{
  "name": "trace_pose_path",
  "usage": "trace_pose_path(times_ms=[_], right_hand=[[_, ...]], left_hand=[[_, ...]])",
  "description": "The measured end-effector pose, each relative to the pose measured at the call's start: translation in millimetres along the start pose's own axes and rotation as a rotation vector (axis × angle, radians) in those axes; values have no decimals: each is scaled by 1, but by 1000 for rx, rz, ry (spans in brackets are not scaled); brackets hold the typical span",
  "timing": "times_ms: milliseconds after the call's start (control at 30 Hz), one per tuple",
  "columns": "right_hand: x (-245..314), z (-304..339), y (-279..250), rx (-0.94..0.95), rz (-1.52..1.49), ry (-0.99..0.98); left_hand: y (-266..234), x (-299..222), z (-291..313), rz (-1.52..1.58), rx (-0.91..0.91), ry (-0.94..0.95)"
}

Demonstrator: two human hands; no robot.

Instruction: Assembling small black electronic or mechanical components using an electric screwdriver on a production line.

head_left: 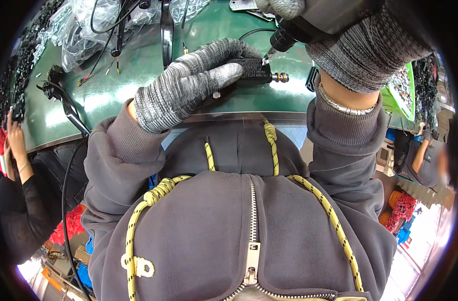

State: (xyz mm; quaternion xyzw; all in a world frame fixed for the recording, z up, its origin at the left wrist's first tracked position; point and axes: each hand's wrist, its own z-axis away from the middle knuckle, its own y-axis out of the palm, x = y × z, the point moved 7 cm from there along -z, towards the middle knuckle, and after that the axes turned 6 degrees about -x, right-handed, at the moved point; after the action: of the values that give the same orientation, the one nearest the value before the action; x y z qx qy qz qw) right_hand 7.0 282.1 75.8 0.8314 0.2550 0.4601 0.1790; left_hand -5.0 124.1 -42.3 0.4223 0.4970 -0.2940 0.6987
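My left hand [189, 83], in a grey knit glove, is closed round a black box-shaped part [256, 72] at the near edge of the green table. A short threaded fitting [280, 77] with copper-coloured rings sticks out of the part's right end. My right hand [364, 55], gloved alike, grips a black power screwdriver [334, 22] at the upper right. The bit [270, 52] points down and left, meeting a small silvery piece at the part's top right corner. The tool's body hides part of my right fingers.
Clear plastic bags [83, 42] and black cables lie on the green table [138, 95] at the far left. A bright green tray [411, 95] of small metal pieces stands right. Other people work at the left [26, 200] and right [419, 158].
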Motion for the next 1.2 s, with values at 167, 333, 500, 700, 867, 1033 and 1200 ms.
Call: trace_pose_path(times_ms=[167,333,500,700,867,1033,1200], right_hand=[[-9,-5,1,31,-40,13],[-8,-5,3,42,-46,18],[-12,-8,7,63,-56,27],[-9,-11,10,80,-56,19],[-7,-12,10,85,-40,16],[-11,-12,13,86,-3,23],[-21,-14,12,64,41,28]], left_hand=[[-8,4,9,-12,-43,-61],[-6,0,7,-7,-31,-48],[-5,-1,10,51,-39,-5],[-7,4,8,74,-41,-52],[-3,1,6,60,-12,-19],[-1,-2,5,-28,10,33],[-6,2,7,-101,-30,-5]])
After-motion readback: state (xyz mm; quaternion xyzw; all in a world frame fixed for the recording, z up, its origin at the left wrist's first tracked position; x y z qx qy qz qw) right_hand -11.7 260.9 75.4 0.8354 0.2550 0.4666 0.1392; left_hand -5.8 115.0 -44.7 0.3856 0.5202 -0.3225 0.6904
